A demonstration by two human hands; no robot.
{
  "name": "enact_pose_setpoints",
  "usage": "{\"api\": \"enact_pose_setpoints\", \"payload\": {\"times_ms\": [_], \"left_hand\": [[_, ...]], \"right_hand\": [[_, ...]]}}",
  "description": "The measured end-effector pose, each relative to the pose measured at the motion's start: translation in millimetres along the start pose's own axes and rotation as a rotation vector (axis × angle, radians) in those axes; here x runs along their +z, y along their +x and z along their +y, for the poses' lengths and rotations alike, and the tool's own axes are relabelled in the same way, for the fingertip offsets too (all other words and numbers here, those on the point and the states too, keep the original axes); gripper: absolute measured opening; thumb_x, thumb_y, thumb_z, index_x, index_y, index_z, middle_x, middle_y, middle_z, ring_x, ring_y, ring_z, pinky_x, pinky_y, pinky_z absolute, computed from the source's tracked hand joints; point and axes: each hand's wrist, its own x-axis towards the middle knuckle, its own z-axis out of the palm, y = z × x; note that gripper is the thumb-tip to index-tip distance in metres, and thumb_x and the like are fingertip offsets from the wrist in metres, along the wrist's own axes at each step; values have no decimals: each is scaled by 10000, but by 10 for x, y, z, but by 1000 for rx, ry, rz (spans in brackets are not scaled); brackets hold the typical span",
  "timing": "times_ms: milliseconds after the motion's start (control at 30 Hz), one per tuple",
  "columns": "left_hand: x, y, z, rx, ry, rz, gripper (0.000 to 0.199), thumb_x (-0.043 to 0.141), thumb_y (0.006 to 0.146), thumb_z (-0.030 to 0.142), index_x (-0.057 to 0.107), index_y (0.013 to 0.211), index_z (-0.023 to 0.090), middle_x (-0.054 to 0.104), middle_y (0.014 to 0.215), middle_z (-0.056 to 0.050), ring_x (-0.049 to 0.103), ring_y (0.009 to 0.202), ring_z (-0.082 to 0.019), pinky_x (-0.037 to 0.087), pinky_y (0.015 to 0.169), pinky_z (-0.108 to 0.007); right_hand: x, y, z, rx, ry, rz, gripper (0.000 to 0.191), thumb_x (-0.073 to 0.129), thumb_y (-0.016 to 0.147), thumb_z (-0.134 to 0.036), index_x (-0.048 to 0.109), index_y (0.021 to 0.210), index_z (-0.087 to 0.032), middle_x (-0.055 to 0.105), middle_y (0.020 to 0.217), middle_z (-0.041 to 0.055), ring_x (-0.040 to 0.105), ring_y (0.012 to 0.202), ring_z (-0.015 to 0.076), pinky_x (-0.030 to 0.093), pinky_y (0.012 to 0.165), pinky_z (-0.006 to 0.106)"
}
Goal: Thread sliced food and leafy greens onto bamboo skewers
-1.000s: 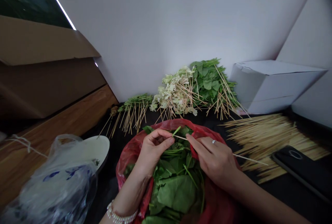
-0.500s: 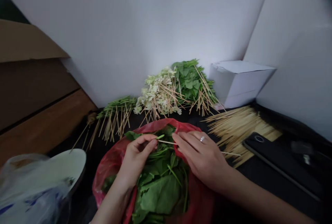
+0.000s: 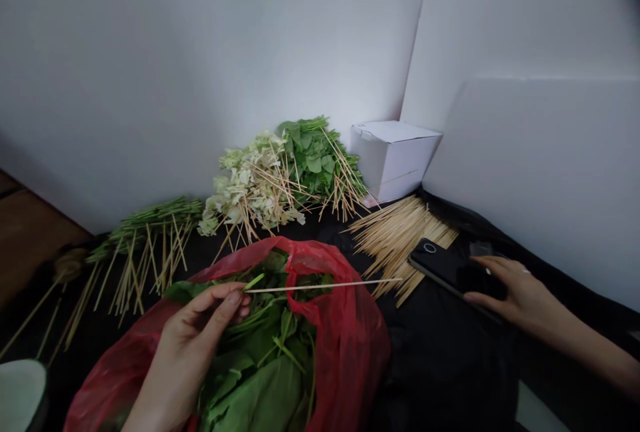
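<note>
Pinched in the left grip (image 3: pixel 193 339), a bare hand at lower left of centre: a short bright-green plant stem (image 3: pixel 256 281) and the near end of a thin pale wooden skewer (image 3: pixel 330 286); cannot tell whether pierced through or merely laid together. Pointing nearly level rightward, across the centre of the frame. To manage this well, keep thumb and forefinger close to the joint, pinch lightly enough to spare the soft stem, and hold the free end clear of thin plastic. Spread around a flat black phone (image 3: pixel 443 269) at centre right: thumb and fingers of the right grip (image 3: pixel 520 295), also bare; cannot tell whether closed on the phone or only poised over. Set beneath the skewer, an open bag of crumpled translucent red plastic (image 3: pixel 360 345), loaded with broad dark-green leaves (image 3: pixel 265 385) and loose stems. Cut off at the lower left edge, a pale round bowl (image 3: pixel 20 389), contents too little shown to name. Standing right of centre, a small white cardboard box (image 3: pixel 403 159), top folded over, contents hidden.
</note>
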Motion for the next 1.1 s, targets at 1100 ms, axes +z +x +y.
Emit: {"api": "enact_pose_setpoints", "payload": {"times_ms": [1100], "left_hand": [[-131, -123, 269, 74, 117, 150, 471, 827, 711, 505, 728, 1137, 329, 750, 1197, 21, 649, 1156, -289, 594, 806, -277]], "right_hand": [[223, 194, 95, 96, 13, -121, 869, 671, 706, -595, 467, 1418, -140, 637, 1231, 193, 614, 1125, 413, 524, 923, 543]]}}
